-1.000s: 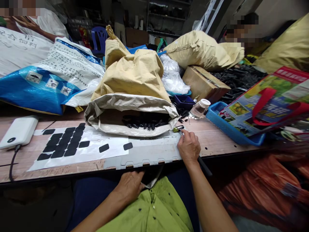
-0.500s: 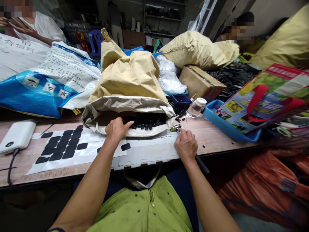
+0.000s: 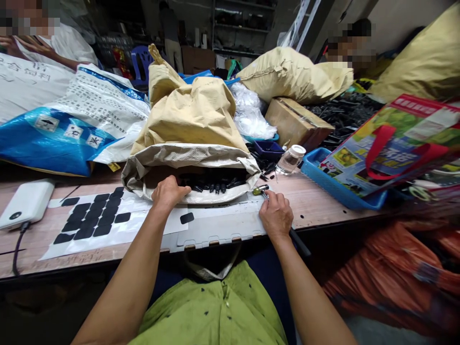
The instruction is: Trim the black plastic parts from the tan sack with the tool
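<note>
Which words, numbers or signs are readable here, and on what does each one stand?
"合饲料": white sack, beside blurred characters.
Umbrella sign: blue-and-white sack; its two other signs and small print unreadable.
Red-handled bag: large characters, too blurred to read.
White power bank: round mark, too small to read.
No readable numbers.

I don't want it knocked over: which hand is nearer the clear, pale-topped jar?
The right hand. It is on the jar's near side, slightly left; the left hand is farther off, well left of the jar, at the mouth of the open tan sack.
</note>
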Action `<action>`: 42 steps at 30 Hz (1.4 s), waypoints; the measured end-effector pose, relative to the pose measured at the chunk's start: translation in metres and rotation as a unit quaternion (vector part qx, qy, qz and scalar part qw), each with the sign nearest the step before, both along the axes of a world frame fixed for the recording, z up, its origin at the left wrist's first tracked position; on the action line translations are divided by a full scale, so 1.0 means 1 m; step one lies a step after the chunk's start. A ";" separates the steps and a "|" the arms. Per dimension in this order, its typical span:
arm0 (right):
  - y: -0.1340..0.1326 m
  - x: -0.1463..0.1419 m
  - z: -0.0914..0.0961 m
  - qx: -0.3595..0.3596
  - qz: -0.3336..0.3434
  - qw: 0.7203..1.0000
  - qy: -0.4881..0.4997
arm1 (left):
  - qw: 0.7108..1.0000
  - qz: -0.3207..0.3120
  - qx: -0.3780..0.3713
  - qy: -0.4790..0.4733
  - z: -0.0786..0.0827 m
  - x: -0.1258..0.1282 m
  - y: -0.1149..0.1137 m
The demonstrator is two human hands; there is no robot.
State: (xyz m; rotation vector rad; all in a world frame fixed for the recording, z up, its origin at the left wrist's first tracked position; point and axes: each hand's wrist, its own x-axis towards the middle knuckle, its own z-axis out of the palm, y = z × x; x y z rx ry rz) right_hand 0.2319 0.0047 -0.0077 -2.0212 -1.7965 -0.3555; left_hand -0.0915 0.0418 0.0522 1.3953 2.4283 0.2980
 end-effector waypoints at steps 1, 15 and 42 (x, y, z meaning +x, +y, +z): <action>0.000 0.000 0.000 0.001 0.000 1.000 0.000 | 1.000 -0.006 0.010 -0.003 -0.001 -0.001 -0.001; 0.001 0.001 -0.001 0.009 0.001 1.000 -0.003 | 0.890 -0.293 0.165 -0.309 -0.020 0.033 -0.065; -0.011 0.003 0.022 0.030 0.030 0.979 0.202 | 0.928 -0.258 0.236 -0.126 -0.063 0.060 -0.074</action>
